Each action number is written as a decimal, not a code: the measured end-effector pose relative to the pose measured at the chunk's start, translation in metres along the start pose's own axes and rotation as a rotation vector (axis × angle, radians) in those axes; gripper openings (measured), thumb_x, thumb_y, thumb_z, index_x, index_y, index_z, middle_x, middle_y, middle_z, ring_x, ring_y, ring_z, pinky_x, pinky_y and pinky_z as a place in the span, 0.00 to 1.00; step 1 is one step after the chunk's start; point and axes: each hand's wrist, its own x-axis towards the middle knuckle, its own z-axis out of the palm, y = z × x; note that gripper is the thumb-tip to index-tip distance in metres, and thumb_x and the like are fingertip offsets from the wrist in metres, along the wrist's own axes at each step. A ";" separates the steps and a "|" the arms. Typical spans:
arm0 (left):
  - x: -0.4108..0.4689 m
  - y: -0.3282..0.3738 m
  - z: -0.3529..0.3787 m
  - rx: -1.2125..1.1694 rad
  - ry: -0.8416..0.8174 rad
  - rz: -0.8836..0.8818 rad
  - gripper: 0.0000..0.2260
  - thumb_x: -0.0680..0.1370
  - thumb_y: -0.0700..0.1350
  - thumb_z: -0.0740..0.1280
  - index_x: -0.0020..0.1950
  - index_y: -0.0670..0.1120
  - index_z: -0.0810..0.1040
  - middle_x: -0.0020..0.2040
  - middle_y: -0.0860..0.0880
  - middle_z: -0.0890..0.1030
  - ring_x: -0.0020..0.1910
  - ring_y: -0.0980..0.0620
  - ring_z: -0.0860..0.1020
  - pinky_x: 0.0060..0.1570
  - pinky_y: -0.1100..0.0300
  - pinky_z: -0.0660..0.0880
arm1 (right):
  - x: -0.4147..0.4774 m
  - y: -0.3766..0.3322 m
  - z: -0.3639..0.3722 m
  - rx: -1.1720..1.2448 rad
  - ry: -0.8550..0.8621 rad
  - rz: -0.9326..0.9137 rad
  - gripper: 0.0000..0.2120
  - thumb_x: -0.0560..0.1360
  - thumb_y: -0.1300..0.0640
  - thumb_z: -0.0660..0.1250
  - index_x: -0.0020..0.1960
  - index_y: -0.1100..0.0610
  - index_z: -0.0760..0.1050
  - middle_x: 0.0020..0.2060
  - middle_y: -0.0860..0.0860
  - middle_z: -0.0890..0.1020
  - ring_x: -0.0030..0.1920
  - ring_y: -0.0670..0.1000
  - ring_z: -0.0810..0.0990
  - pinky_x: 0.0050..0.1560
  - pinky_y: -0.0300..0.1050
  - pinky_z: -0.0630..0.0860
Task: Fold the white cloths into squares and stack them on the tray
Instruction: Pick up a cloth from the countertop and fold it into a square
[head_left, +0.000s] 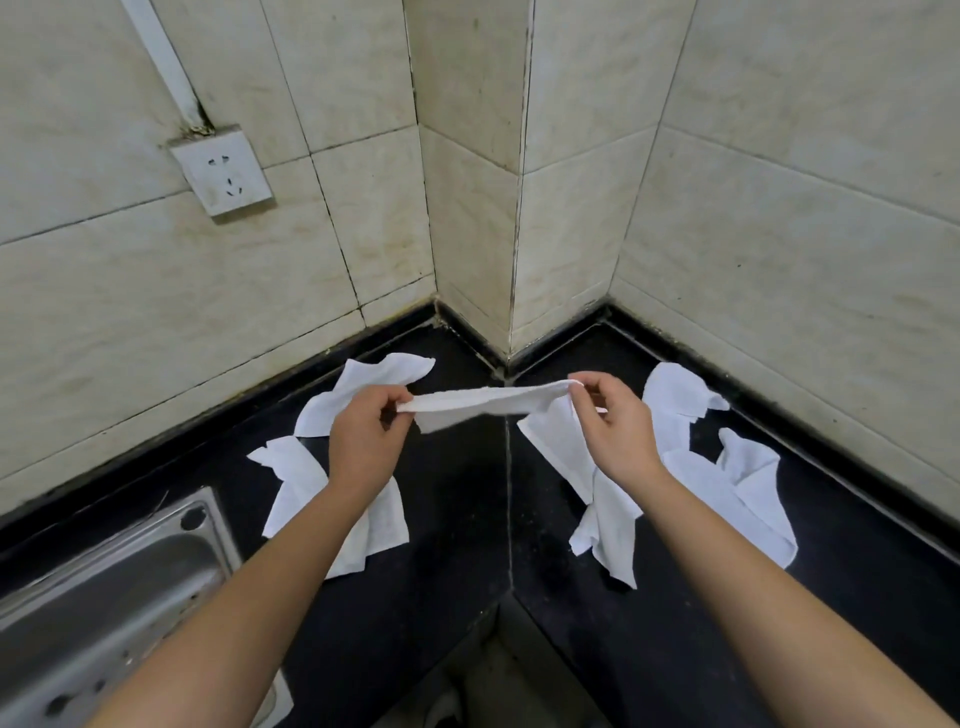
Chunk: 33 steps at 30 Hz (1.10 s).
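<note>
Far left, a steel sink (104, 587) sits in the black counter (457, 545), w/ a wall socket (221, 171) on the tiled wall (130, 312) above it. Right of the sink, 2 loose white cloths lie crumpled on the counter: the back-left cloth (363, 389) near the wall & the front-left cloth (296, 483) just in front of it, partly hidden under the left forearm. The left hand (366, 441) is raised above them, thumb & fingertips pinching the left end of the held cloth (483, 405). That cloth hangs in the air over the counter's ctr seam, stretched almost flat btw both hands, w/ a slack fold sagging along its near edge. The right hand (618, 431) pinches the cloth's right end btw thumb & forefinger, other fingers loosely curled. Beneath & right of that hand lie more crumpled cloths on the counter: the middle-right cloth (602, 519) under the wrist, the back-right cloth (675, 400) near the wall & the far-right cloth (748, 493) just in front of it. These overlap, so 3 is prob. the count here, but the edges are hard to separate.
</note>
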 end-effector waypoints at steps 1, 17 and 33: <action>-0.008 -0.011 0.003 0.075 -0.030 0.041 0.07 0.76 0.39 0.71 0.51 0.49 0.81 0.47 0.57 0.81 0.44 0.57 0.78 0.44 0.62 0.75 | -0.005 0.010 0.003 -0.059 -0.033 -0.023 0.09 0.82 0.49 0.62 0.58 0.49 0.79 0.53 0.41 0.81 0.52 0.40 0.79 0.50 0.33 0.75; -0.177 -0.145 0.053 0.590 -0.685 0.280 0.10 0.65 0.43 0.81 0.43 0.49 0.85 0.48 0.47 0.82 0.45 0.45 0.81 0.31 0.57 0.79 | -0.141 0.152 0.036 -0.701 -0.706 -0.048 0.13 0.82 0.54 0.63 0.64 0.51 0.80 0.55 0.53 0.79 0.55 0.56 0.80 0.46 0.48 0.77; -0.080 -0.131 0.067 0.084 -0.400 -0.491 0.11 0.80 0.45 0.67 0.61 0.46 0.81 0.53 0.48 0.82 0.50 0.52 0.78 0.58 0.57 0.74 | -0.049 0.123 0.078 -0.264 -0.373 0.306 0.10 0.80 0.53 0.64 0.59 0.50 0.80 0.49 0.48 0.80 0.47 0.48 0.78 0.54 0.43 0.75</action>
